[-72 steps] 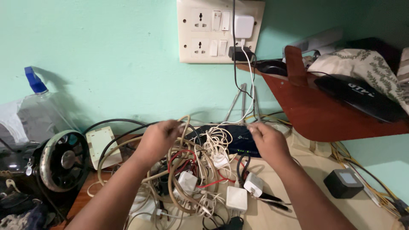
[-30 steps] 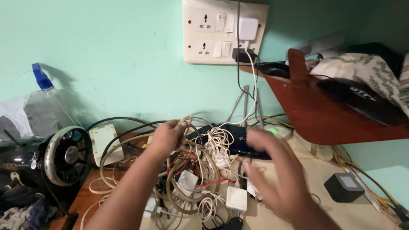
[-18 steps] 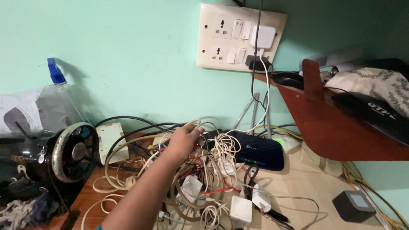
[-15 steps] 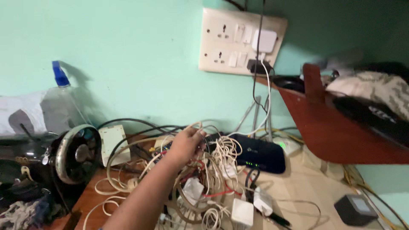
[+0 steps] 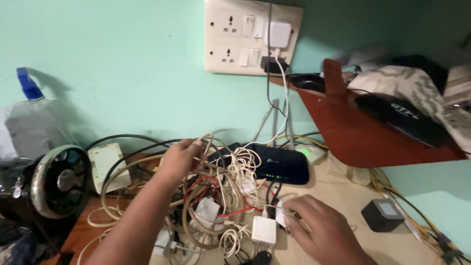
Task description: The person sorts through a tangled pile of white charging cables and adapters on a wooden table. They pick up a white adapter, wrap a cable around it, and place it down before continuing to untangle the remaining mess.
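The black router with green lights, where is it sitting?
The black router lies centre-right on the desk against the wall, right of the cable tangle and under the wall socket panel.

My left hand [image 5: 182,158] sits on top of the cable tangle [image 5: 216,196], behind and left of my right hand [image 5: 319,228], which rests on an adapter [image 5: 280,216] at the tangle's right edge. The router [image 5: 282,164] lies behind the tangle. A handwheel [image 5: 56,181] stands far left, and a small box [image 5: 382,215] far right, below the shelf [image 5: 363,132].
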